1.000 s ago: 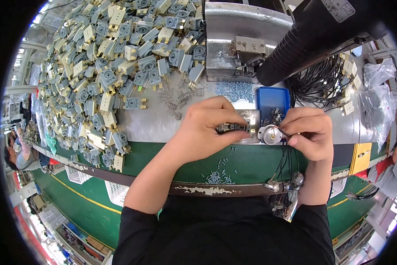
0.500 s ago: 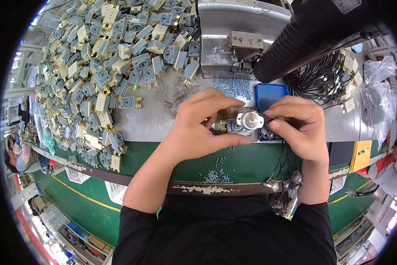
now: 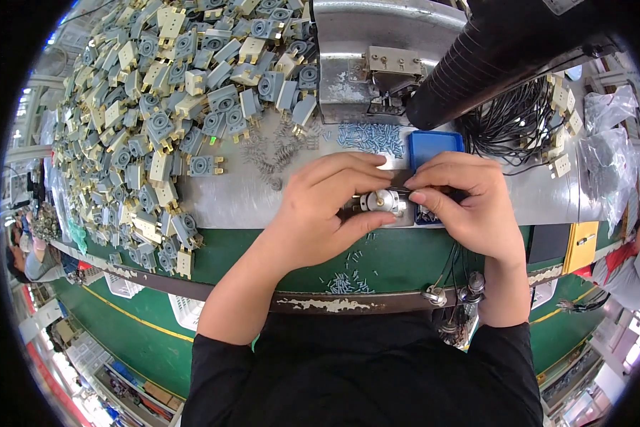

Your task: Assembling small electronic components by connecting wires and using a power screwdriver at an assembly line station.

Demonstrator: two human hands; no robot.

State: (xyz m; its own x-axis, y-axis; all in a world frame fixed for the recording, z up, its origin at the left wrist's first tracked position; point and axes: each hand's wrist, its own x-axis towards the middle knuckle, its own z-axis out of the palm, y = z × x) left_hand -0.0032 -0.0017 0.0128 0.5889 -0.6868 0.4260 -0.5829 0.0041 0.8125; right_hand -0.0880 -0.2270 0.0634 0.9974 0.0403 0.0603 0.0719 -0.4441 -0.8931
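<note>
Over the near edge of the steel worktop (image 3: 238, 203), I saw the left hand (image 3: 318, 201) curved half open, thumb and fingers on either side of a round silver part (image 3: 381, 201) — whether they gripped it I couldn't tell. The right hand (image 3: 469, 203) was nearly closed, thumb and fingertips pinching a thin black lead (image 3: 402, 189) just beside that part. From my end, a blue tray (image 3: 434, 144) showed partly behind the right hand — bluish screws (image 3: 370, 139) lay near it, and grey and cream blocks (image 3: 158, 127) were heaped leftward.
</note>
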